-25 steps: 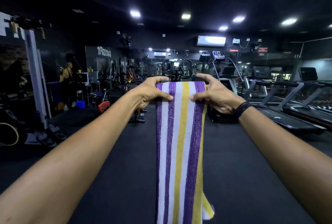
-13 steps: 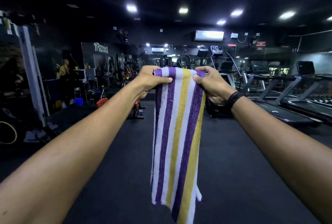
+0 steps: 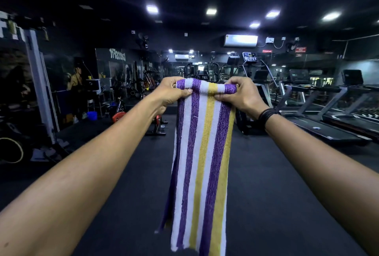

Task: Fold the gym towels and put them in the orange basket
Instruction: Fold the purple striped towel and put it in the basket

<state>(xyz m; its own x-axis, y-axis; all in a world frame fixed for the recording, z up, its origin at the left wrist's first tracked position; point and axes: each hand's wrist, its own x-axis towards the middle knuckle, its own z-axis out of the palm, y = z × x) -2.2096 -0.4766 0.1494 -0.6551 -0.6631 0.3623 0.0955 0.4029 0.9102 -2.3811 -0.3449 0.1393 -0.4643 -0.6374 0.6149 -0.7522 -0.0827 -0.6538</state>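
1. Head view: we see both arms stretched forward at the centre of the frame, holding a striped towel (image 3: 202, 153) up in the air above the dark gym floor (image 3: 276, 194).
2. The left hand (image 3: 170, 93) has its grip closed on the towel's top left corner, thumb pressed on the front of the cloth and fingers curled over the upper edge.
3. The right hand (image 3: 242, 94) grips the top right corner the same way, its thumb on the front near the yellow stripe; a black wristband (image 3: 266, 115) sits on that wrist.
4. The top edge of the towel is rolled or folded over between the two hands, forming a rounded ridge.
5. The towel hangs straight down from centre to the bottom edge of the frame, with purple, white and yellow stripes running lengthwise; a second layer shows behind it at the lower left.
6. At the right of the frame we see treadmills (image 3: 328, 120); at the left, exercise machines and a small blue bucket (image 3: 92, 115) on the floor.
7. Ceiling lights (image 3: 152, 9) glow across the upper part of the frame.
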